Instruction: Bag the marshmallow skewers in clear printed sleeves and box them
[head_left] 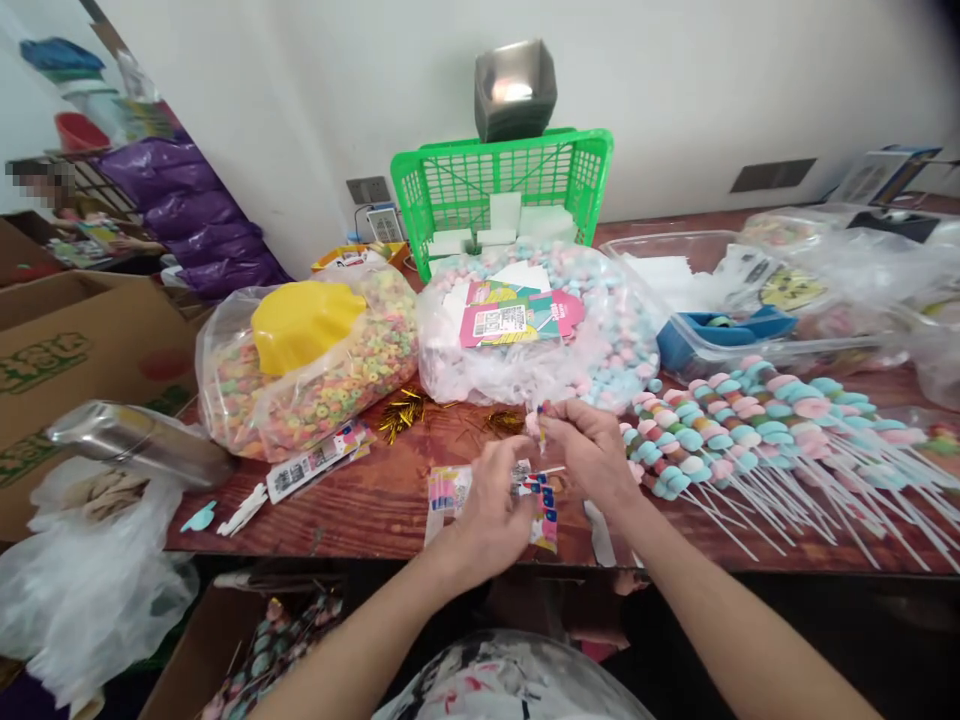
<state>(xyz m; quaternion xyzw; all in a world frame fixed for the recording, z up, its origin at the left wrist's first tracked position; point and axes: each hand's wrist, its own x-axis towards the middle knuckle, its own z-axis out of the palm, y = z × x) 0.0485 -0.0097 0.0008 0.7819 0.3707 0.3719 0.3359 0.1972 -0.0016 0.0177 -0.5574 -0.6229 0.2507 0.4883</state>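
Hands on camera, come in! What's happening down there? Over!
Right hand: pinching a small colourful piece, details blurred. Left hand: close by, above printed packaging, grip unclear. Pink-and-blue candy skewers: close beside right hand.

The small item (539,424) at the fingertips of the right hand (598,450) was too blurred to identify. The left hand (491,505) hid part of the printed packets (549,520); the view's left edge cropped the cardboard box (97,365).

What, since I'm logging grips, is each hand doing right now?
Left hand: fingers curled above printed packets; whether it holds anything cannot be told.
Right hand: closed, pinching a small multicoloured item.
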